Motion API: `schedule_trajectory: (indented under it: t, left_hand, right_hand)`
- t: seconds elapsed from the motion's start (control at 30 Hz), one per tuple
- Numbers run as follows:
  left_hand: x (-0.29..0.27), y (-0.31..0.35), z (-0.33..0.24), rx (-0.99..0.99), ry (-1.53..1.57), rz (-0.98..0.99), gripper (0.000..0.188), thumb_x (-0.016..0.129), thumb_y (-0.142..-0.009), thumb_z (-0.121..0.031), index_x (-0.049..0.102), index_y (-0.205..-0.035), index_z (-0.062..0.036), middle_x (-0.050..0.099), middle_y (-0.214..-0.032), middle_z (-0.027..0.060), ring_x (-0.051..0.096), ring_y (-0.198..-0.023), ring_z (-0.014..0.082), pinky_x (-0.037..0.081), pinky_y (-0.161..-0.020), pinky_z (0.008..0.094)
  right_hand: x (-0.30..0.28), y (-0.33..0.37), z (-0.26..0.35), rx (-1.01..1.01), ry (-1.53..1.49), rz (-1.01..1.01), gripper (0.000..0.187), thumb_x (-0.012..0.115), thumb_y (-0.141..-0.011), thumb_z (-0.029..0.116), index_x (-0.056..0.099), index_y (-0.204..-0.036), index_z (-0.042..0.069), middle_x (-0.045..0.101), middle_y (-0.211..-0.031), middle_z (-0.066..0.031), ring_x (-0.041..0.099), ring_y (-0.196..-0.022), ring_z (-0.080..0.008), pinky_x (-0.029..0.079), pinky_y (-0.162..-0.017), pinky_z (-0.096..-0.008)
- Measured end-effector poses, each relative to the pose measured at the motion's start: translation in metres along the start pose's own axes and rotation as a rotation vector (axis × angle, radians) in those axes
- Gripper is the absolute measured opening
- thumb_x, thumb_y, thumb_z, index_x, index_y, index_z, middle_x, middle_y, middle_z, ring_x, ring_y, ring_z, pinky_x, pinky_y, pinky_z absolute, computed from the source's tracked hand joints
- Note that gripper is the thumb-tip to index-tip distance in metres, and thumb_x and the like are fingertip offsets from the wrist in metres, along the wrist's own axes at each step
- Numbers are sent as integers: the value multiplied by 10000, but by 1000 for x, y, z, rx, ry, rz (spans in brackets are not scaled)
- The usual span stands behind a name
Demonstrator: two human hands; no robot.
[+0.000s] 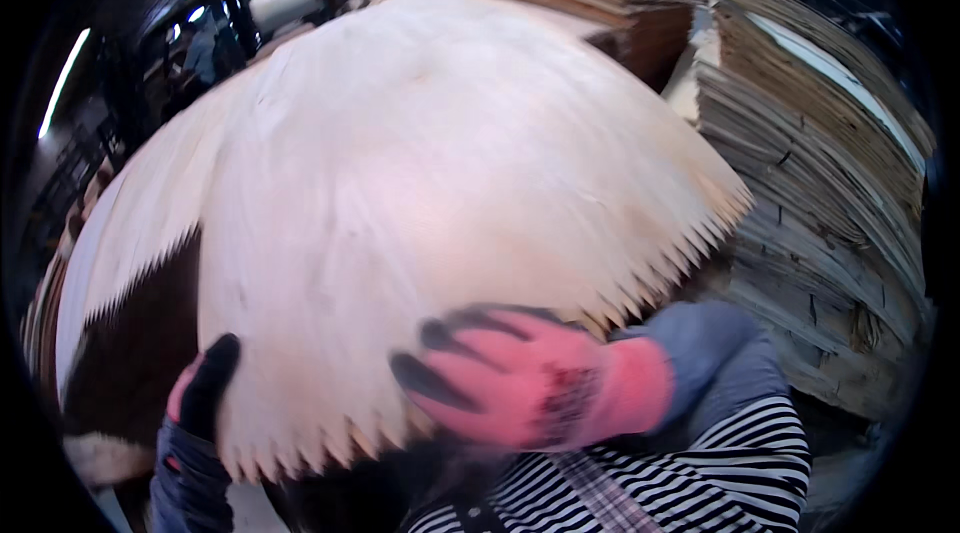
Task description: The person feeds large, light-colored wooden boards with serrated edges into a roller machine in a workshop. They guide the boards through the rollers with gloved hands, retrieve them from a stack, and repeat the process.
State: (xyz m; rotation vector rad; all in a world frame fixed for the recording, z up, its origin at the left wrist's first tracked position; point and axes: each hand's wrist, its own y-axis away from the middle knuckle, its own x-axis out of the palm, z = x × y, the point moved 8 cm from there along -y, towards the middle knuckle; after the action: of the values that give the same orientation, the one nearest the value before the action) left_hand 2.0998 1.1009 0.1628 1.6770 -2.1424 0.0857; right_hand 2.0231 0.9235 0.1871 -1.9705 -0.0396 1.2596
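A large pale wood veneer sheet [400,203] with a toothed, saw-like near edge spreads out in front of me. My left hand [205,388], in a glove with dark fingers, holds the sheet's left edge near the front corner; its thumb shows along the edge and the other fingers are hidden. My right hand [500,368], in a pink glove with dark fingertips, lies across the sheet by its near edge. Its fingers are stretched toward the left, slightly blurred. A second veneer sheet [160,203] with a toothed edge shows at the left, partly covered by the first.
A tall stack of layered veneer sheets [810,203] stands at the right. Another pile of sheets [640,18] lies at the far side. Two pale rolls [283,1] and a person [200,53] appear in the dim background at far left.
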Motion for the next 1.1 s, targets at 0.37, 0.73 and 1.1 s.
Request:
schedule_trajectory:
  t: [0.37,0.73,1.1]
  left_hand:
    - [-129,152,132,-97,-229,-190,353,611,-735,-204,536,-1002,14,589,-887,82,572,-765,164,455,-699,281]
    - [-135,174,239,-35,-468,-222,450,639,-726,-226,476,-1083,-7,549,-978,50,510,-893,146,411,-773,278]
    - [-195,111,338,-75,-557,-312,424,569,-712,-31,434,-1111,21,551,-1013,109,537,-913,189,438,-795,304]
  right_hand:
    - [-28,298,-109,1081,332,364,629,519,-774,233,207,-1308,121,216,-1330,-141,237,-1204,-315,213,-984,-394]
    - [34,392,-89,1230,274,424,615,474,-777,221,194,-1297,48,142,-1355,-141,127,-1244,-331,129,-1003,-449]
    - [116,434,-95,1303,152,533,765,557,-702,338,177,-1297,43,101,-1355,-161,118,-1226,-371,98,-1000,-477]
